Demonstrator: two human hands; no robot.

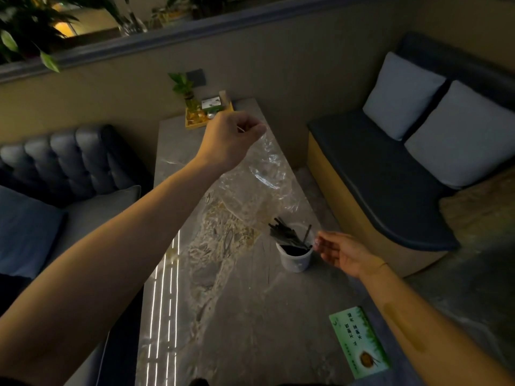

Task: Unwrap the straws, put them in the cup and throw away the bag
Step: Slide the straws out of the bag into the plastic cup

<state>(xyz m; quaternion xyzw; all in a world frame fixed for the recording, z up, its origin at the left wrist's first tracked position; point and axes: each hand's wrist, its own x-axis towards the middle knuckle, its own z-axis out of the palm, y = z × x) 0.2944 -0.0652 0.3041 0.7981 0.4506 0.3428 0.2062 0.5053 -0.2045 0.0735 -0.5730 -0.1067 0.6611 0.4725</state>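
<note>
Left hand (pixel 234 137) pinches the top of the clear plastic bag (pixel 259 176) and holds it high above the table (pixel 223 316), its lower end hanging just over the white cup (pixel 295 259) near the table's right edge, where the dark straws (pixel 287 235) already stand. Right hand (pixel 342 253) hovers beside the cup, fingers loosely spread and holding nothing. To finish cleanly, it should probably steady the cup while the bag lifts clear for the bin.

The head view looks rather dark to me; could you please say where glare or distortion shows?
Head view: dim overall; bright striped glare on the table at lower left; highlights on the clear bag held up by the left hand; wide-angle bending curves the wall ledge; the dark straws lack detail.
</note>
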